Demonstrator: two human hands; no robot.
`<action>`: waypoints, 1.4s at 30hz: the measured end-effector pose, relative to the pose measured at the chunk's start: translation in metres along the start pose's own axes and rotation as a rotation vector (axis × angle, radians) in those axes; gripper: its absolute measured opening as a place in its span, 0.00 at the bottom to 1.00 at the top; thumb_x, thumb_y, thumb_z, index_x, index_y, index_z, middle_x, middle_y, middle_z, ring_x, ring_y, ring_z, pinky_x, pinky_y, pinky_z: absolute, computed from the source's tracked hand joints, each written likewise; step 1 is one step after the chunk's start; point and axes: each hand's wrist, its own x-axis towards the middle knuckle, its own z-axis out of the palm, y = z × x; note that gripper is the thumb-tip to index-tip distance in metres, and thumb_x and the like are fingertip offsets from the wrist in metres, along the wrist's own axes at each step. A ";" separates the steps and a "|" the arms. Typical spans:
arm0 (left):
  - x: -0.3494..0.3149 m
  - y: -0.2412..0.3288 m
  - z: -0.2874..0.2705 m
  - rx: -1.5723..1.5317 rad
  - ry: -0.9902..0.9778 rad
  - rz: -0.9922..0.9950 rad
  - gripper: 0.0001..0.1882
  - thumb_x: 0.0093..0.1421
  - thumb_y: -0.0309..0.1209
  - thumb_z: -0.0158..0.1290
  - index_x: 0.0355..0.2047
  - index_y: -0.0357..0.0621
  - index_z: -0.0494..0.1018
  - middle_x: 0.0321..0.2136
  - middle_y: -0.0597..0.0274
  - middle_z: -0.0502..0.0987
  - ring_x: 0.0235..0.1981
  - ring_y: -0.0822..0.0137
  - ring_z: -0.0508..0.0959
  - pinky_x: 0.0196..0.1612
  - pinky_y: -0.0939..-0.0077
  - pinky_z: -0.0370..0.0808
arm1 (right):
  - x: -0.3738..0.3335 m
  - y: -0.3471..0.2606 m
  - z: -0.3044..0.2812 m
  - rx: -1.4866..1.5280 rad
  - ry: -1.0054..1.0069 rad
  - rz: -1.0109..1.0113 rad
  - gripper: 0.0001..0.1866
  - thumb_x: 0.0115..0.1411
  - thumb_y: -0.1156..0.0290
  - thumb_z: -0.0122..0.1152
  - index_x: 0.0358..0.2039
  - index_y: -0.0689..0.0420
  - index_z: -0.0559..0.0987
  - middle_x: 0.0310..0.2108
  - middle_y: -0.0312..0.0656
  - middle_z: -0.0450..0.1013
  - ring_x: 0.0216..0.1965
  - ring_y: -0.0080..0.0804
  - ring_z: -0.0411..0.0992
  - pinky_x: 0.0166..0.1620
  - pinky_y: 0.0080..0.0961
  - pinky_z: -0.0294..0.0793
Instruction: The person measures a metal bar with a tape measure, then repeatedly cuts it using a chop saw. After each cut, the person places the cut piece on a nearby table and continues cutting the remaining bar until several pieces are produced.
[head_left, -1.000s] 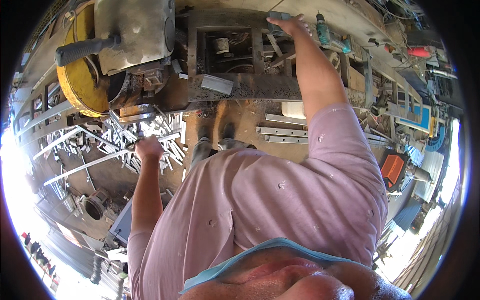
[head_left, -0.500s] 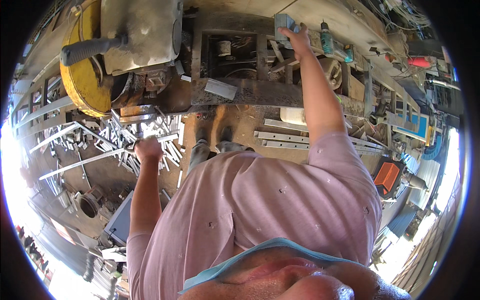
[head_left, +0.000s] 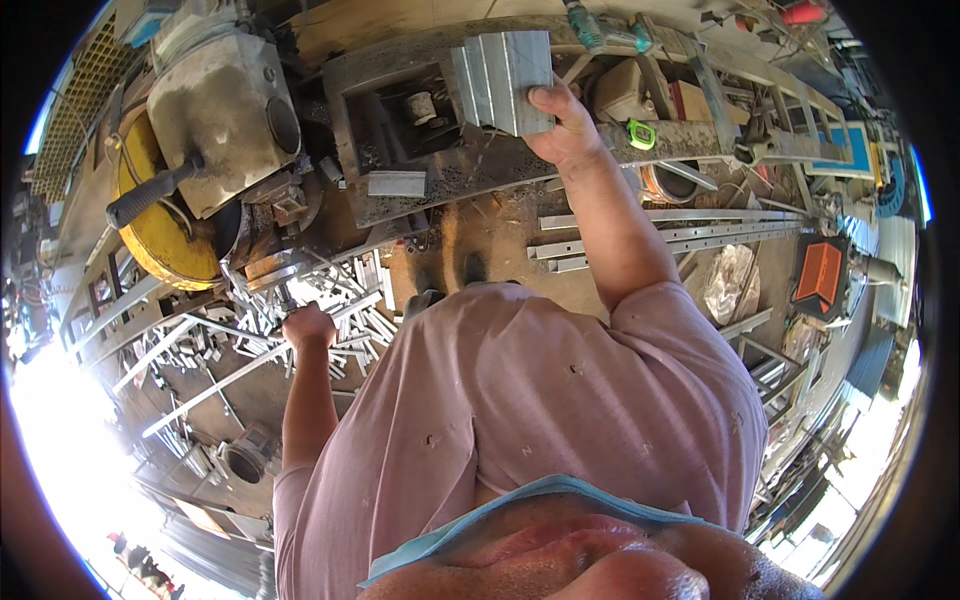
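Observation:
My right hand grips a stack of grey metal pieces, flat-sided and lying side by side, with the thumb on the nearer edge. It holds them above the front of the dark metal bench. My left hand is a fist below the cut-off saw, closed at the end of a metal crank handle; the fingers partly hide it. The saw has a yellow blade guard, a grey motor housing and a black handle. One short metal piece lies on the bench.
Many cut metal offcuts are heaped on the floor beneath the saw. Long metal bars lie to the right. A teal cordless drill rests at the back. An orange and black machine stands at the right.
My right hand has drawn the stack of metal pieces nearer and to the left from the back of the bench. The view has shifted; my left hand stays closed by the saw.

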 end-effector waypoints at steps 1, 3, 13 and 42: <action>-0.001 0.000 -0.001 0.000 0.003 0.007 0.14 0.60 0.38 0.55 0.40 0.51 0.87 0.40 0.54 0.88 0.43 0.54 0.88 0.44 0.60 0.85 | -0.004 -0.002 0.001 0.004 -0.022 -0.001 0.46 0.55 0.64 0.69 0.72 0.60 0.61 0.60 0.45 0.74 0.58 0.36 0.76 0.58 0.36 0.78; -0.002 0.001 -0.002 0.015 0.018 0.018 0.14 0.61 0.38 0.54 0.40 0.51 0.87 0.41 0.55 0.88 0.43 0.53 0.88 0.44 0.60 0.85 | -0.012 -0.005 0.004 -0.038 -0.048 -0.045 0.46 0.54 0.64 0.69 0.72 0.62 0.62 0.60 0.47 0.74 0.58 0.37 0.76 0.58 0.36 0.78; 0.004 -0.001 0.007 0.017 0.016 -0.008 0.15 0.63 0.38 0.53 0.43 0.51 0.86 0.44 0.52 0.87 0.46 0.51 0.87 0.48 0.58 0.84 | -0.041 -0.030 0.037 -0.288 -0.043 -0.099 0.56 0.49 0.62 0.76 0.75 0.60 0.56 0.61 0.48 0.71 0.61 0.37 0.71 0.63 0.34 0.70; -0.106 0.161 -0.233 -1.570 0.196 0.970 0.31 0.46 0.42 0.80 0.32 0.42 0.68 0.24 0.68 0.72 0.27 0.76 0.72 0.30 0.77 0.73 | -0.112 -0.004 0.047 -0.750 -0.013 -0.034 0.66 0.42 0.57 0.88 0.74 0.58 0.54 0.62 0.48 0.66 0.65 0.38 0.64 0.69 0.34 0.62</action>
